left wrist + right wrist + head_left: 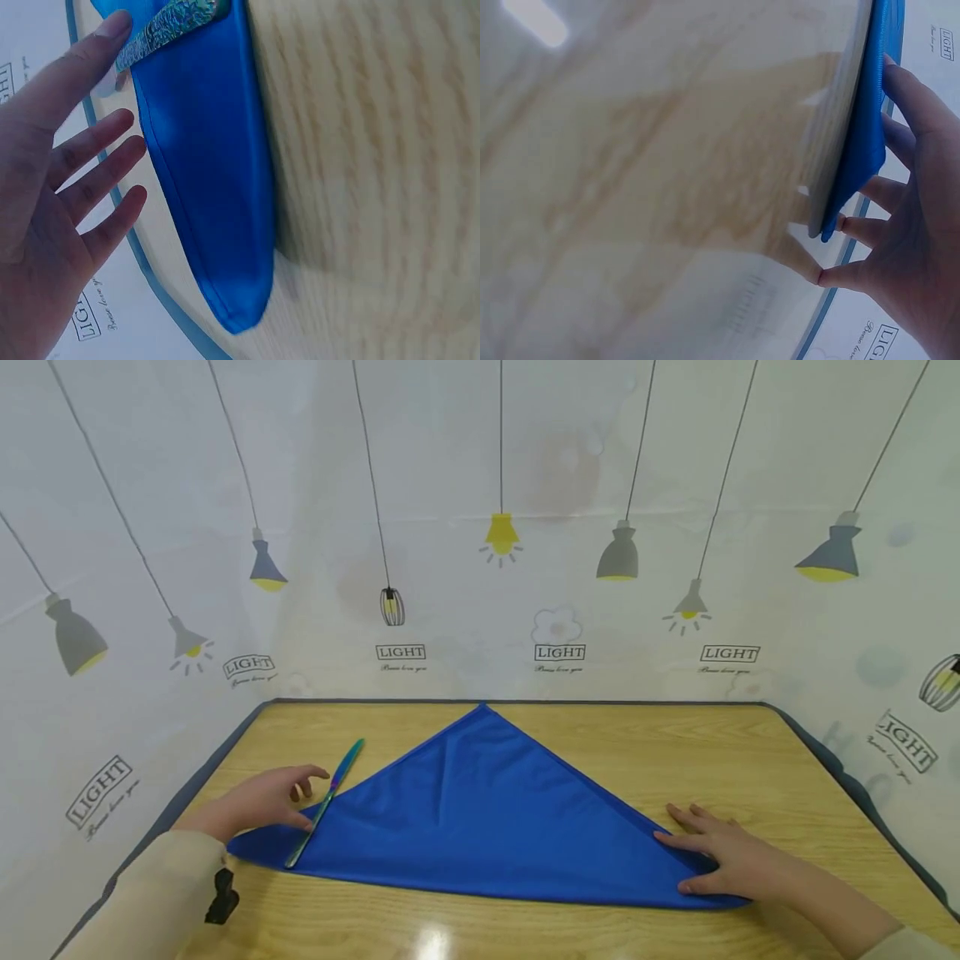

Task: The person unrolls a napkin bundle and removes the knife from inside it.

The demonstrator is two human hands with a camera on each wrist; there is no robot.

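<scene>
A blue cloth lies folded into a triangle, its peak at the table's far edge and its long edge toward me. Across its left part rests an iridescent table knife, slanting with the blade away from me. My left hand hovers beside the knife, fingers loosely bent and thumb at the handle. In the left wrist view the thumb tip overlaps the patterned handle; whether it touches, I cannot tell. My right hand is at the cloth's right corner with fingers spread, thumb and index finger over the cloth.
The wood-grain table runs to a dark border along its back and sides. White sheeting printed with hanging lamps surrounds it on three sides. A black object sits at my left wrist.
</scene>
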